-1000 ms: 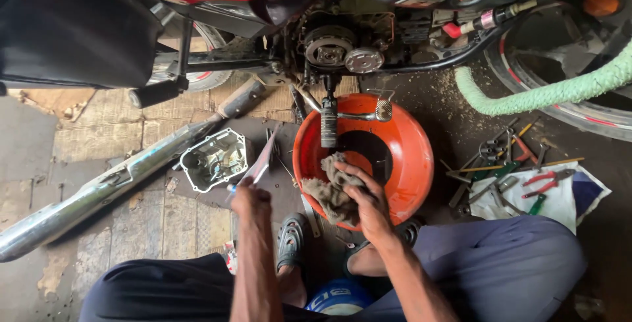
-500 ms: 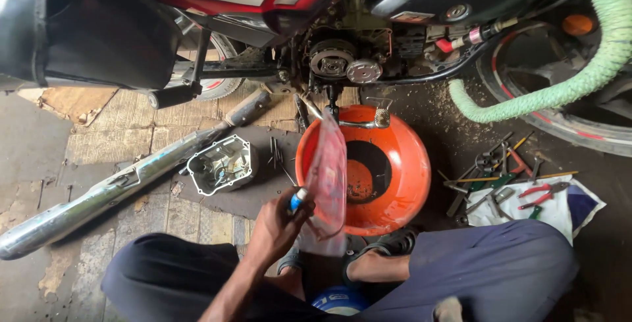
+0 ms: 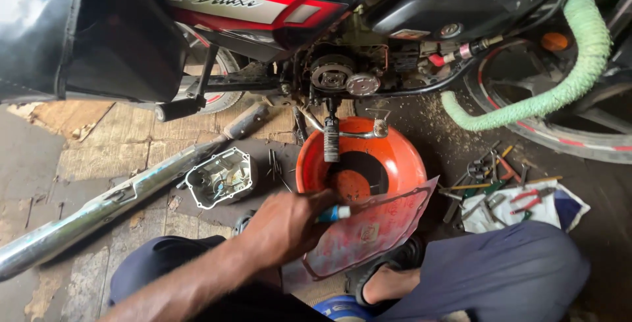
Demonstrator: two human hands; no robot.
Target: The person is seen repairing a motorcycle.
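Taking the round orange plastic basin (image 3: pixel 395 161) as the landmark: far to its left, a long chrome exhaust pipe (image 3: pixel 112 203) lies slantwise on the paved floor (image 3: pixel 99 151), apparently set down out of the way. Nearer the basin on that side, a silver metal engine cover (image 3: pixel 220 177) rests hollow side up on a dark mat, with a few thin bolts (image 3: pixel 275 164) lying between it and the basin's rim, so small parts stay gathered close by.

The basin sits directly under the open side of the red-and-black motorcycle (image 3: pixel 342 78), where it can catch drips; the black-rubbered kick lever (image 3: pixel 331 139) hangs over its hollow.

Just in front of the basin, the left hand (image 3: pixel 286 226) is closed around a small blue-and-white tube (image 3: pixel 334 214), fingers (image 3: pixel 316 202) wrapped tight, its tip pointing at a flat reddish gasket sheet (image 3: pixel 368 230) that slopes up against the basin's near edge. The right hand is not in view, so what steadies the sheet cannot be told.

Right of the basin, red-handled pliers and assorted hand tools (image 3: pixel 520 193) lie on a white cloth (image 3: pixel 566 207), within reach. Above them curves a green padded hose (image 3: pixel 566 78).
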